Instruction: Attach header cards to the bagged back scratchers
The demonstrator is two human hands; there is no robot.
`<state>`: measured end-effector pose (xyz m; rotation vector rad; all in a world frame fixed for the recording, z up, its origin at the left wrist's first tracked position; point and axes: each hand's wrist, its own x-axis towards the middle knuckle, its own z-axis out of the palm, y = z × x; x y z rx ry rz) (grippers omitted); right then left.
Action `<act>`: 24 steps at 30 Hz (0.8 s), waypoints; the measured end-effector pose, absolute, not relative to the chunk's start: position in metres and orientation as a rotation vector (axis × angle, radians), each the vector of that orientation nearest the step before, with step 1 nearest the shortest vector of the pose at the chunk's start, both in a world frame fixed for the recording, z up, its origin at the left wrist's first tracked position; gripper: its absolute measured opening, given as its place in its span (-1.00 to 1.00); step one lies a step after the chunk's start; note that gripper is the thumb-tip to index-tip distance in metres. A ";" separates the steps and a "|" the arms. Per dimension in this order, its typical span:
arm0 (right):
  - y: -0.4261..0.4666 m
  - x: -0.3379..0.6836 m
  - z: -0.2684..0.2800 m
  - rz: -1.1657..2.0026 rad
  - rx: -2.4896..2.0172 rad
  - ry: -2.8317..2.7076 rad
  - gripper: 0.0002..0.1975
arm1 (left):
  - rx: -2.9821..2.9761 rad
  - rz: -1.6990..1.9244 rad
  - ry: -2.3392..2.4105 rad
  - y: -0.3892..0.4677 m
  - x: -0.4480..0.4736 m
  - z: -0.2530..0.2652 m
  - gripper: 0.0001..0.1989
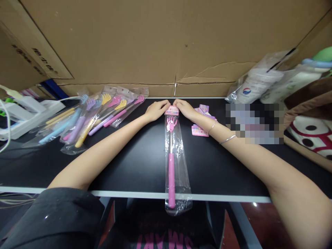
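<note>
A pink back scratcher in a clear plastic bag (172, 162) lies lengthwise on the black table (135, 155), its lower end hanging over the front edge. A pink header card (172, 110) caps the bag's far end. My left hand (157, 109) presses the card's left side and my right hand (184, 108) presses its right side, fingertips nearly meeting above it. Two thin bracelets circle my right wrist.
A pile of bagged scratchers (90, 116) in yellow, purple, blue and pink lies at the left. Loose pink header cards (201, 119) sit by my right wrist. A white power strip (26, 116) is far left. Cardboard walls (155, 45) stand behind; bagged goods (259, 83) at right.
</note>
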<state>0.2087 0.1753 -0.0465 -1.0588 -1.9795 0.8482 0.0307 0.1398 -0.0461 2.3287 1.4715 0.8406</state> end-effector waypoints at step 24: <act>0.177 0.208 -0.047 0.872 -1.042 -1.971 -0.81 | 2.319 0.871 1.410 0.142 0.030 -0.047 -0.63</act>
